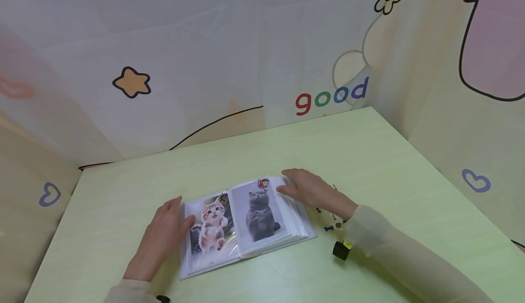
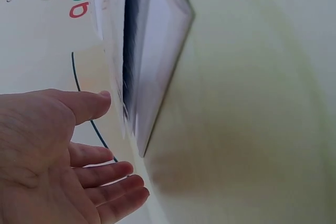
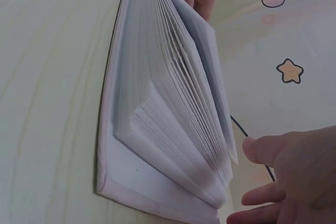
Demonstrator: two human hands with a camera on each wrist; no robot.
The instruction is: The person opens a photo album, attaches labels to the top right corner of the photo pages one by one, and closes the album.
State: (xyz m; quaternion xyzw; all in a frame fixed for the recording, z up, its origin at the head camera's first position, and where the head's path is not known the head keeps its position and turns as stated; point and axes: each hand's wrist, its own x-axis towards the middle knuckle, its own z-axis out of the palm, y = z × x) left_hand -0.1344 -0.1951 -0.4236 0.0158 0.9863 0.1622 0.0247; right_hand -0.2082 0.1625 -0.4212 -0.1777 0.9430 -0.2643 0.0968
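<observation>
An open photo album [image 1: 308, 229] with a white cover lies on the table. Its left page shows a kitten photo [image 1: 212, 230], its right page a grey cat photo [image 1: 260, 216] with a small red-haired figure [image 1: 264, 184] at the top. My left hand [image 1: 157, 237] is at the album's left edge, thumb over the margin; in the left wrist view its fingers [image 2: 107, 187] spread loosely beside the cover [image 2: 163, 51]. At the upper right page corner is my right hand [image 1: 313, 193]. The right wrist view shows its thumb [image 3: 260, 149] extended near the fanned page stack [image 3: 173, 103].
Several small dark bits, one a blue bone shape [image 1: 328, 228], lie beneath my right forearm. A black block-like piece [image 1: 341, 250] shows beside the right sleeve [image 1: 373, 230]. Printed cloth walls [image 1: 229, 66] border the pale green table [image 1: 352, 148] at the back and sides.
</observation>
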